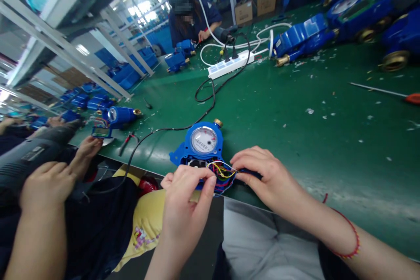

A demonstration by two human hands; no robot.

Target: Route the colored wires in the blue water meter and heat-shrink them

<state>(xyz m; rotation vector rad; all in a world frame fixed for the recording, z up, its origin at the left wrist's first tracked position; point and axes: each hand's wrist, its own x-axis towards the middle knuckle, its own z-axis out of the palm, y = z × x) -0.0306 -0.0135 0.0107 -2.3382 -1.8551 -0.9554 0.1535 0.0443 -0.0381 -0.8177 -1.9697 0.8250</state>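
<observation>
A blue water meter (187, 144) with a round white dial lies at the table's near edge, its lower compartment uncovered. Thin white, yellow, red and black wires (223, 169) spill out of that compartment. My left hand (187, 197) is over the compartment, thumb and forefinger pinched together beside the wires; what is between them is hidden. On the other side, my right hand (267, 175) is closed, with its fingertips on the ends of the wires. A dark blue part shows partly beneath its fingers.
A black cable (170, 129) runs from the white power strip (229, 64) past the meter. More blue meters (302, 35) stand at the back right, near a screwdriver (411, 98). At left, a co-worker's hand (47, 183) is by a dark power tool (36, 157); pliers (126, 142) lie nearby.
</observation>
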